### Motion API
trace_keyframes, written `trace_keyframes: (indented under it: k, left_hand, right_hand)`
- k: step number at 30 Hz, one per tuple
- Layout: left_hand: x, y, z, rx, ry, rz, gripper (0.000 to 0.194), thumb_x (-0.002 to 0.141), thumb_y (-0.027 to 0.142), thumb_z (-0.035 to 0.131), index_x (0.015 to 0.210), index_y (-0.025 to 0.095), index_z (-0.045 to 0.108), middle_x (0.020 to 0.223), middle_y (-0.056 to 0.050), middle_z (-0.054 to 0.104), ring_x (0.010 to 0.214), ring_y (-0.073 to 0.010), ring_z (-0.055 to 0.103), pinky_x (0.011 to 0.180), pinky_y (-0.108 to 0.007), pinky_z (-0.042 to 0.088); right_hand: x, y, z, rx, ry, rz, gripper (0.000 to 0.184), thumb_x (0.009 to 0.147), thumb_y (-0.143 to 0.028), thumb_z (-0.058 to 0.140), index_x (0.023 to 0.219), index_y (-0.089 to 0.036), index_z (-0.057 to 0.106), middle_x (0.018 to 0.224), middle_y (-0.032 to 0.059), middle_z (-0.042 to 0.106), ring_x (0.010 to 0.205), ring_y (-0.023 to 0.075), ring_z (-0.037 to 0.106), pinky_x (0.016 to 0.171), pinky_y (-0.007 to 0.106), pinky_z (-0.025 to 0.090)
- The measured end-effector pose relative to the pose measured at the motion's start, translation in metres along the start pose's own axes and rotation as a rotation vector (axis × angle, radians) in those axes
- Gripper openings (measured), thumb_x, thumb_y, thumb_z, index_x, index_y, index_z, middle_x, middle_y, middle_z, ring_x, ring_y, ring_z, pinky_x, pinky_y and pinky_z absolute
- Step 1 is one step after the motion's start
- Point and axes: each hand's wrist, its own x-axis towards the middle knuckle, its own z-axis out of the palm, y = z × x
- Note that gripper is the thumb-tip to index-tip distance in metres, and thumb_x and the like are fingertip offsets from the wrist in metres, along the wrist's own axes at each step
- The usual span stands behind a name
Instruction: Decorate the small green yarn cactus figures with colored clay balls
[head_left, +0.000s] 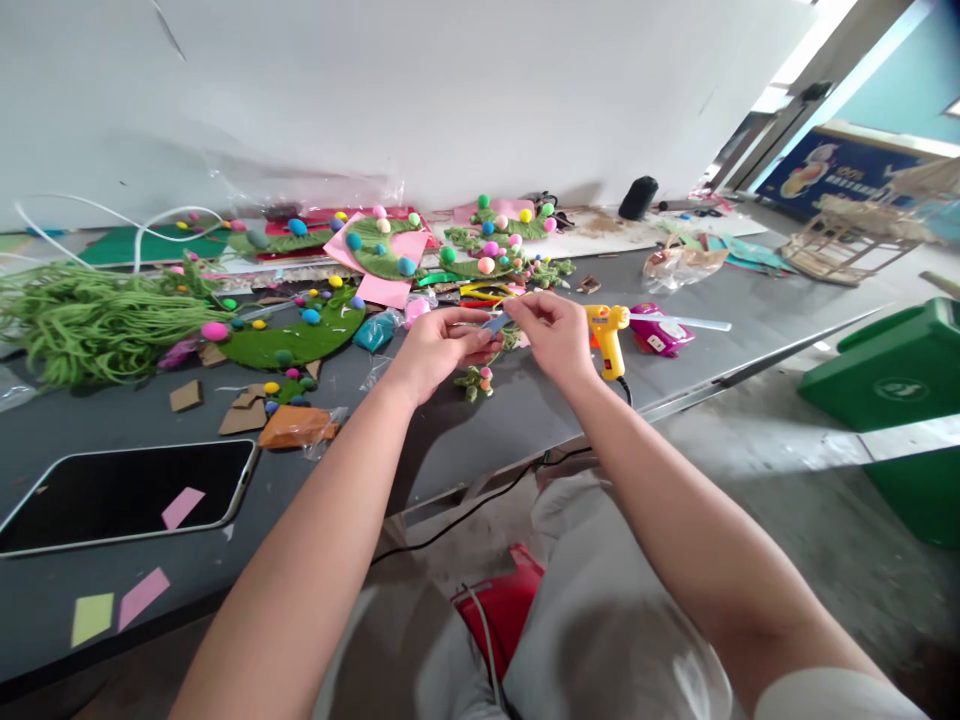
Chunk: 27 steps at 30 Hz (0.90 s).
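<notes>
Between the fingertips of my left hand [444, 348] and my right hand [556, 335] is a small blue strip [495, 323], pinched from both sides above the table. Its exact kind is too small to make out. Just below my fingers lies a small green sprig with colored balls [475, 382]. A yellow hot glue gun [611, 340] is right beside my right hand, its trigger side partly hidden. Left of my left hand, a teal packet [377, 328] and a green leaf-shaped piece [300, 338] dotted with pom-poms lie on the table.
A heap of green yarn [97, 315], a large phone [135, 490] and an orange packet [298, 427] occupy the left. Pom-pom-covered green pieces [386, 250] line the wall. A purple item [661, 330] lies beyond the glue gun. Green bins [892, 370] stand right, past the table edge.
</notes>
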Motion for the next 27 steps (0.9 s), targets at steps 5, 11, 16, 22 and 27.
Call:
trace_keyframes:
  k: [5, 11, 16, 22, 27]
  left_hand:
    - [-0.004, 0.001, 0.001, -0.052, -0.106, 0.004, 0.050, 0.070, 0.015, 0.091, 0.116, 0.016, 0.071, 0.108, -0.008, 0.079, 0.102, -0.0212, 0.076, 0.094, -0.033, 0.058]
    - [-0.004, -0.002, 0.002, 0.145, -0.013, 0.072, 0.086, 0.067, 0.031, 0.095, 0.144, 0.020, 0.058, 0.097, -0.006, 0.079, 0.090, -0.0234, 0.075, 0.085, -0.036, 0.060]
    - [-0.001, -0.002, 0.006, 0.242, 0.024, 0.169, 0.081, 0.069, 0.035, 0.094, 0.142, 0.022, 0.060, 0.083, -0.002, 0.078, 0.082, -0.0225, 0.075, 0.084, -0.035, 0.060]
    - [-0.003, -0.001, 0.004, 0.289, 0.038, 0.141, 0.083, 0.068, 0.031, 0.094, 0.142, 0.023, 0.057, 0.099, -0.007, 0.078, 0.103, -0.0284, 0.075, 0.084, -0.035, 0.061]
    - [-0.003, -0.003, 0.004, 0.239, -0.025, 0.139, 0.089, 0.068, 0.030, 0.094, 0.147, 0.023, 0.053, 0.105, -0.008, 0.079, 0.103, -0.0286, 0.075, 0.084, -0.036, 0.061]
  right_hand:
    - [0.000, -0.003, -0.008, 0.093, -0.117, 0.082, 0.032, 0.085, -0.045, 0.078, 0.104, -0.020, 0.081, 0.096, 0.0064, 0.079, 0.084, 0.0190, 0.070, 0.074, 0.033, 0.054]
    - [-0.007, 0.003, 0.002, 0.038, -0.258, 0.000, 0.016, 0.083, -0.032, 0.075, 0.090, -0.021, 0.083, 0.090, 0.0042, 0.079, 0.083, 0.0186, 0.069, 0.070, 0.031, 0.053]
    - [-0.001, 0.004, 0.001, 0.062, -0.214, 0.046, 0.033, 0.084, -0.051, 0.075, 0.076, -0.019, 0.078, 0.070, 0.0008, 0.070, 0.067, 0.0141, 0.058, 0.063, 0.029, 0.046]
    - [0.006, 0.009, -0.008, 0.109, -0.099, 0.122, 0.040, 0.085, -0.057, 0.074, 0.081, -0.018, 0.076, 0.067, 0.0002, 0.064, 0.062, 0.0124, 0.054, 0.058, 0.028, 0.041]
    - [-0.002, 0.000, -0.004, 0.077, -0.290, 0.053, 0.035, 0.087, -0.051, 0.075, 0.101, -0.019, 0.080, 0.096, 0.0058, 0.079, 0.085, 0.0180, 0.068, 0.074, 0.031, 0.052]
